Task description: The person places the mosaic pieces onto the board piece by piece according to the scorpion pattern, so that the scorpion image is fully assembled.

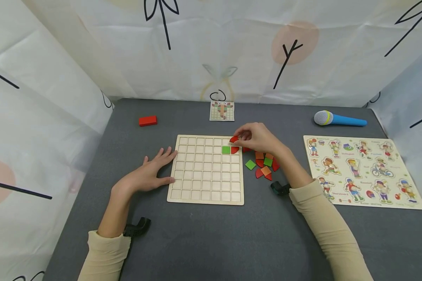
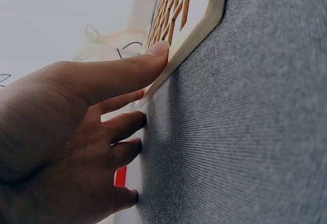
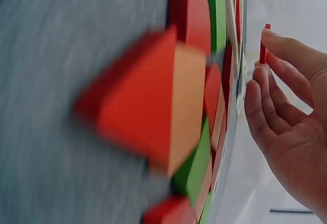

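Note:
A wooden grid board (image 1: 204,171) lies flat on the grey table. Fingers spread, my left hand (image 1: 142,175) rests along its left edge, and the thumb (image 2: 153,55) touches the rim in the left wrist view. Over the board's far right corner my right hand (image 1: 257,137) pinches a small red piece (image 1: 233,139) between thumb and fingers; in the right wrist view the red piece (image 3: 263,45) shows edge-on. Just below it, a green square (image 1: 226,150) and a red rounded piece (image 1: 234,150) sit side by side in grid cells.
Loose red, orange and green pieces (image 1: 265,170) lie in a heap right of the board. A patterned card (image 1: 222,111) stands at the back, with a red block (image 1: 147,121) to its left. On the right are a toy microphone (image 1: 348,120) and a picture puzzle board (image 1: 367,173).

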`<state>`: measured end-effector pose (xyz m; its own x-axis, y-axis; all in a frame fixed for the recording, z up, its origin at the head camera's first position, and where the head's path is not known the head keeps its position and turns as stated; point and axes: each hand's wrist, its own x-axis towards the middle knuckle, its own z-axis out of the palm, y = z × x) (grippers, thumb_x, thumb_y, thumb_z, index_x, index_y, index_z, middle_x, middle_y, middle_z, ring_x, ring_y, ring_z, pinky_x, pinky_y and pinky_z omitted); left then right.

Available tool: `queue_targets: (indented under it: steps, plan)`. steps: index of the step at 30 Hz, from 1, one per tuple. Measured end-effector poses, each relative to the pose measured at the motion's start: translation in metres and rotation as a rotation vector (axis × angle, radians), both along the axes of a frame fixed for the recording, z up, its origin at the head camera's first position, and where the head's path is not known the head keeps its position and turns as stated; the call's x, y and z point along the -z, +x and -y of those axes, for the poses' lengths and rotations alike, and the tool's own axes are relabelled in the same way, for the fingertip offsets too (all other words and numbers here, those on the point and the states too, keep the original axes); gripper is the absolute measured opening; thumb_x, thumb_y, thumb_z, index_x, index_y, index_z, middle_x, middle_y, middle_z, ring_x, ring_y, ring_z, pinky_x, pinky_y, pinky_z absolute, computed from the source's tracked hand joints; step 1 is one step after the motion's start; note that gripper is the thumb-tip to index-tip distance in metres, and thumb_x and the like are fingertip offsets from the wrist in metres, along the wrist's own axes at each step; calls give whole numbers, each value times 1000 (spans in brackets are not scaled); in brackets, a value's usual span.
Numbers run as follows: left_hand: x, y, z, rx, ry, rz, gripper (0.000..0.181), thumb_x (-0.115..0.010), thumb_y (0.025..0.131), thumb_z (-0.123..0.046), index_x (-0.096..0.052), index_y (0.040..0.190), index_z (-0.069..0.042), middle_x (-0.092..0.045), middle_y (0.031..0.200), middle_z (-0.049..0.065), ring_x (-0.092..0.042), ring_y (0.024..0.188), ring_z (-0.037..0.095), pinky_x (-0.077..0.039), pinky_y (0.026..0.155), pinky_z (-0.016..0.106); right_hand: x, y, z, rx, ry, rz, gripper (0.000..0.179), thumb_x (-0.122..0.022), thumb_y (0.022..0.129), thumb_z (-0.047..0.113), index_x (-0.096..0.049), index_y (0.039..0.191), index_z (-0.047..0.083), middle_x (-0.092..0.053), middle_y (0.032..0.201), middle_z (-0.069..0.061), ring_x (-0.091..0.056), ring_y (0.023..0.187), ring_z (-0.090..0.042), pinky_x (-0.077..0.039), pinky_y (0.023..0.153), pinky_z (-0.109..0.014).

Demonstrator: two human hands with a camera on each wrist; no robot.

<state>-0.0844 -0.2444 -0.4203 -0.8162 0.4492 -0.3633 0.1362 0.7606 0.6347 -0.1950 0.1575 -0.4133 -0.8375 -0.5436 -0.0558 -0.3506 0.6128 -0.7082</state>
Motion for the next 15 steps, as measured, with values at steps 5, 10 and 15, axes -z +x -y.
queue_targets:
  steps: [5, 10, 15]
  plan:
    - [0, 0, 0, -2, -4, -2, 94, -76, 103, -30, -19, 176, -18, -4, 185, 16, 5, 172, 45, 8, 128, 81, 1, 0, 17, -27, 44, -27, 28, -84, 97, 21, -81, 119, 5, -82, 106, -11, -74, 89, -21, -59, 81, -34]
    - [1, 0, 1, 2, -5, -6, 94, -77, 103, -30, -19, 176, -17, -4, 185, 17, 4, 172, 45, 7, 128, 81, -1, -1, 27, -41, 74, -21, 29, -83, 97, 17, -81, 121, 1, -82, 108, -14, -74, 93, -26, -61, 84, -40]
    - [1, 0, 1, 1, -5, -8, 95, -77, 102, -31, -19, 176, -18, -5, 185, 17, 4, 172, 44, 7, 128, 82, 1, -2, 31, -46, 86, -15, 28, -83, 97, 16, -81, 121, 1, -82, 107, -15, -75, 93, -27, -62, 84, -42]
